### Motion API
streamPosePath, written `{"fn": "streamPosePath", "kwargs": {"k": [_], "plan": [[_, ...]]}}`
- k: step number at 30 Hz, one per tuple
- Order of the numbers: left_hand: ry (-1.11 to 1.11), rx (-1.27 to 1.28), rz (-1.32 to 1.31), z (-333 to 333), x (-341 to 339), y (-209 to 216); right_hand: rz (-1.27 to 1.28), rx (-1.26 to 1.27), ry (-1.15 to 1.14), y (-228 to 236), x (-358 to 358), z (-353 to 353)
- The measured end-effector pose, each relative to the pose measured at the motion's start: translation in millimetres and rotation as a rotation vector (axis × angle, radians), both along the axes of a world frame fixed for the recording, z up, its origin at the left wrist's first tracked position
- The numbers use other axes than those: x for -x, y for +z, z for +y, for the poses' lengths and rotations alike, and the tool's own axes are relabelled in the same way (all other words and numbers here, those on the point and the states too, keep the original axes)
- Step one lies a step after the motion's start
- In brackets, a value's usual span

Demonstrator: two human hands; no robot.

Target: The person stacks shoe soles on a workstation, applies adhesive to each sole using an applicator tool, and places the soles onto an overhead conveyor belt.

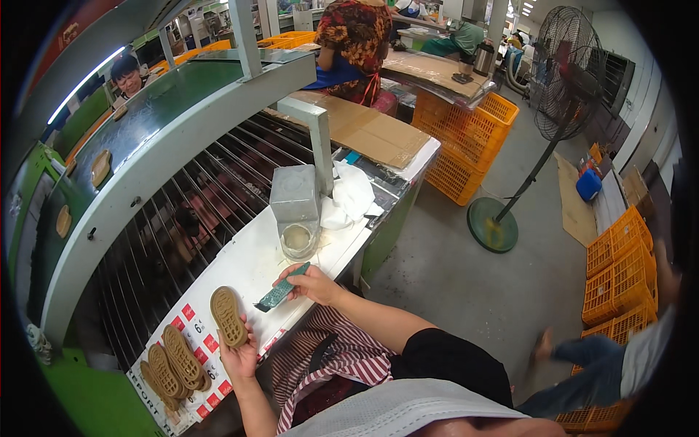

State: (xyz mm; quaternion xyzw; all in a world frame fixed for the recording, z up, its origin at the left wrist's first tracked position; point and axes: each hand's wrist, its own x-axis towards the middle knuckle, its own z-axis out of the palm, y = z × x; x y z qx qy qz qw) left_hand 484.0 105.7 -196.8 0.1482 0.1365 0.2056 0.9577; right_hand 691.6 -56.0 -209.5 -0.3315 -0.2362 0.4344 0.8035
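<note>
My left hand (240, 358) is closed on the lower end of a tan shoe sole (228, 315), held tilted up with its ridged, hollowed face showing. In my right hand (316, 284) is a green-handled brush (278, 293), its dark tip pointing toward the sole but apart from it. Several more tan soles (183, 357) lean together on the white printed board (255, 271) to the left. Beyond my right hand stands a small round pot (297, 239) with pale contents and a crusted rim, against a grey metal block (295, 193).
White cloth (352, 195) lies beside the block. Metal rods (182, 207) run beyond the board, and a green conveyor belt (138, 146) carries a few soles. A standing fan (495, 222) and orange crates (619, 273) are to the right. People work nearby; one passes at lower right.
</note>
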Motion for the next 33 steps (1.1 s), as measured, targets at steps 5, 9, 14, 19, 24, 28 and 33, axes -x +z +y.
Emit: {"fn": "streamPosePath", "kwargs": {"k": [5, 9, 14, 19, 24, 28, 33], "plan": [[0.020, -0.004, -0.015, 2, 2, -2, -0.023, 0.030, 0.014, -2, -1, 3], [0.018, 0.031, -0.041, 3, 2, -2, -0.033, 0.030, 0.008, 0, 0, 4], [0.037, 0.045, -0.039, 0, 2, 2, -0.036, 0.030, 0.006, 2, 1, 2], [0.038, 0.037, -0.039, -1, 4, 3, -0.036, 0.044, 0.010, 1, 2, 2], [0.023, 0.047, -0.036, -1, 2, 3, -0.035, 0.051, -0.013, -1, 3, 2], [0.014, 0.034, -0.073, 2, 3, -5, -0.046, 0.073, -0.034, -1, 1, 4], [0.008, 0.075, -0.139, 7, 5, -10, -0.041, 0.053, -0.003, 0, 0, 6]]}}
